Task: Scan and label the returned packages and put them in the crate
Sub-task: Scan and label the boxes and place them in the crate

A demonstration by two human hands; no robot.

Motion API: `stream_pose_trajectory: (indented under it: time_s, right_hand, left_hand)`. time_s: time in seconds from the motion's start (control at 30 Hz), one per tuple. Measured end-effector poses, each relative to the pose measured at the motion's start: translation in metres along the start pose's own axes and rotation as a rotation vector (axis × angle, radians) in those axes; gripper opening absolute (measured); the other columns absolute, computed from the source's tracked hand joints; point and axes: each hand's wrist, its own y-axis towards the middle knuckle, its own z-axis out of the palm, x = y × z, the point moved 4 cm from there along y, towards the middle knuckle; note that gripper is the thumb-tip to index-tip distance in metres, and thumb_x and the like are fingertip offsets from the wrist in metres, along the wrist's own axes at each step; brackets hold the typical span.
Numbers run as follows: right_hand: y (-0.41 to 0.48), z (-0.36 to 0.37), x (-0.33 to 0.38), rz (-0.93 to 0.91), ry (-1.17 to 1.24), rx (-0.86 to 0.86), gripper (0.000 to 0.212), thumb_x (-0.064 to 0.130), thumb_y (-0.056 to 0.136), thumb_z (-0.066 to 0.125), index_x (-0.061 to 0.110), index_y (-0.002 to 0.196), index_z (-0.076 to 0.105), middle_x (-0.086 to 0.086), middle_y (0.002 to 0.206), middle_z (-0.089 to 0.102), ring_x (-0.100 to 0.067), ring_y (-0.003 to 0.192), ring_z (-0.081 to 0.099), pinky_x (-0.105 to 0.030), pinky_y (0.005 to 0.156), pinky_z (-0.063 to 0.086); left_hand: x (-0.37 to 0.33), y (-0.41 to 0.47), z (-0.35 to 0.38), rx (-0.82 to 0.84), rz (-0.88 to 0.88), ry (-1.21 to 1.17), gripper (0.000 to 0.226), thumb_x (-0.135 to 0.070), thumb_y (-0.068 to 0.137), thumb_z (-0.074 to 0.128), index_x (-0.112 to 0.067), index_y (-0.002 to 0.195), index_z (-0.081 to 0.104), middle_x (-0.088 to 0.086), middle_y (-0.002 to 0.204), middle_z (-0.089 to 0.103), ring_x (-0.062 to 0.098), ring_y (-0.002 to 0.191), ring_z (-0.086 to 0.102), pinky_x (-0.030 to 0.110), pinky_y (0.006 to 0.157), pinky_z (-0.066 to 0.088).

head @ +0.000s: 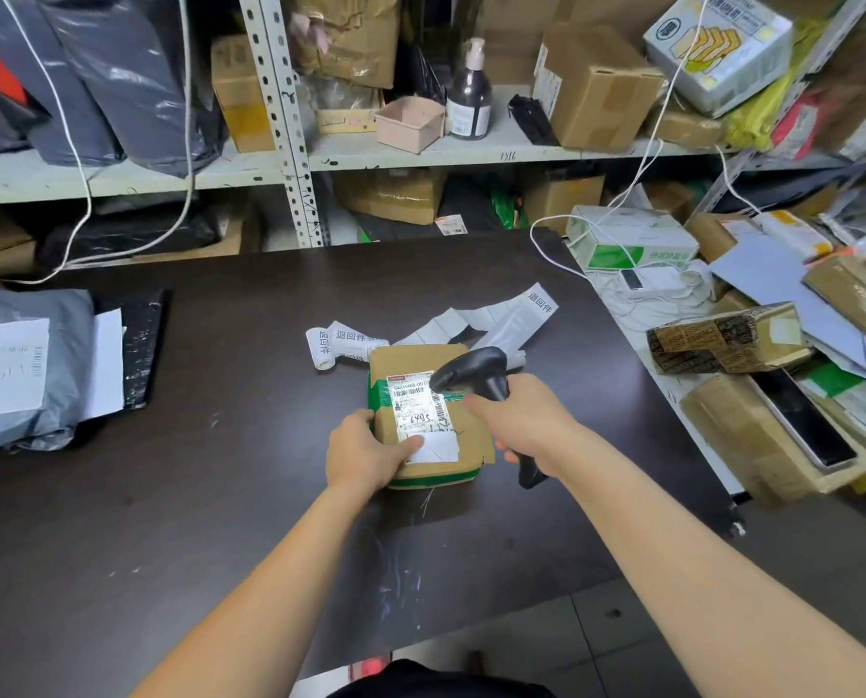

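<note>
While your left hand [370, 453] grips the near corner of the cardboard package [428, 415] on the dark table [219, 496] to steady it label-up, your right hand [521, 420] clenches the scanner [476, 377], its head just above the barcode label [420, 403]. The sticker strip [451, 327] lies just behind, handy for labelling.

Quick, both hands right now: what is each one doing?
Left hand: holds the cardboard box, thumb on its label.
Right hand: grips the barcode scanner, aimed at the label.

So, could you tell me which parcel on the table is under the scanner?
The green-taped cardboard box: left hand holds it, right hand points the scanner at its label; the grey mailer lies untouched at left.
</note>
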Motion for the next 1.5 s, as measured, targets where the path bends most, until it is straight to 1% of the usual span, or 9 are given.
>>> stream_pose_trajectory:
  time_s: [0.17,0.4,0.67,0.87,0.93,1.07,1.27,1.37,1.5]
  right_hand:
    - [-0.005,-0.002,0.003,-0.003,0.016,-0.030,0.025,0.034,0.092,0.061,0.013,0.078,0.057,-0.004,0.062,0.051,-0.022,0.052,0.050,-0.035,0.057,0.046]
    - [-0.009,-0.004,0.000,0.014,0.043,-0.062,0.029,0.033,0.092,0.060,0.004,0.095,0.063,-0.004,0.067,0.053,-0.022,0.057,0.052,-0.033,0.056,0.048]
    - [-0.009,-0.007,-0.006,0.031,0.018,-0.112,0.024,0.034,0.089,0.061,0.016,0.076,0.055,0.000,0.064,0.051,-0.021,0.054,0.051,-0.032,0.055,0.047]
    - [-0.013,-0.012,-0.013,0.069,0.077,-0.111,0.020,0.030,0.089,0.060,0.015,0.078,0.053,-0.003,0.062,0.049,-0.021,0.051,0.046,-0.034,0.057,0.043]
    - [-0.014,-0.010,-0.013,0.062,0.064,-0.101,0.020,0.029,0.089,0.060,0.015,0.076,0.053,-0.004,0.061,0.049,-0.021,0.050,0.046,-0.033,0.055,0.043]
    - [-0.017,-0.011,-0.011,0.050,0.013,-0.121,0.026,0.029,0.089,0.059,0.018,0.067,0.050,0.001,0.054,0.047,-0.016,0.040,0.041,-0.024,0.044,0.040]
    - [-0.019,-0.022,-0.007,0.040,0.008,-0.177,0.028,0.029,0.089,0.058,0.019,0.065,0.048,0.000,0.056,0.049,-0.016,0.040,0.041,-0.027,0.050,0.039]
    - [-0.020,-0.027,-0.007,0.037,0.010,-0.206,0.027,0.029,0.088,0.057,0.018,0.066,0.049,-0.001,0.059,0.050,-0.020,0.048,0.043,-0.032,0.055,0.041]
    - [-0.022,-0.034,-0.009,0.043,-0.009,-0.223,0.026,0.030,0.087,0.057,0.019,0.064,0.049,0.000,0.056,0.049,-0.019,0.045,0.043,-0.032,0.055,0.041]
  left_hand:
    - [0.001,0.002,0.000,0.000,0.003,0.007,0.065,-0.045,0.065,0.089,-0.015,0.117,0.063,-0.007,0.101,0.061,0.015,0.088,0.058,0.028,0.069,0.046]
    - [0.001,0.001,0.000,0.009,0.001,0.005,0.069,-0.045,0.067,0.089,-0.014,0.122,0.061,0.000,0.115,0.065,0.016,0.092,0.057,0.030,0.072,0.048]
    - [-0.001,-0.001,-0.002,0.024,0.009,-0.010,0.064,-0.044,0.067,0.089,-0.015,0.117,0.062,-0.004,0.105,0.062,0.016,0.089,0.058,0.028,0.070,0.045]
    - [-0.008,-0.002,-0.003,0.052,0.026,-0.029,0.057,-0.042,0.067,0.089,-0.019,0.111,0.062,-0.010,0.095,0.057,0.013,0.085,0.056,0.019,0.058,0.040]
    - [-0.012,-0.004,-0.002,0.058,0.035,-0.042,0.054,-0.041,0.067,0.090,-0.020,0.108,0.063,-0.010,0.093,0.060,0.013,0.084,0.058,0.021,0.059,0.043]
    - [-0.021,-0.006,0.001,0.042,0.029,-0.032,0.057,-0.044,0.066,0.089,-0.022,0.112,0.065,-0.008,0.101,0.066,0.017,0.091,0.062,0.031,0.071,0.050]
    - [-0.030,-0.008,0.007,0.024,0.025,-0.012,0.074,-0.049,0.066,0.088,-0.025,0.130,0.059,-0.005,0.124,0.066,0.019,0.108,0.063,0.035,0.083,0.053]
    - [-0.035,-0.010,0.010,0.017,0.034,0.002,0.078,-0.051,0.066,0.087,-0.027,0.134,0.056,-0.006,0.128,0.065,0.019,0.112,0.062,0.034,0.081,0.051]
    - [-0.046,-0.013,0.011,-0.004,0.060,0.015,0.074,-0.050,0.065,0.086,-0.031,0.131,0.058,-0.009,0.125,0.067,0.018,0.110,0.063,0.029,0.073,0.043]
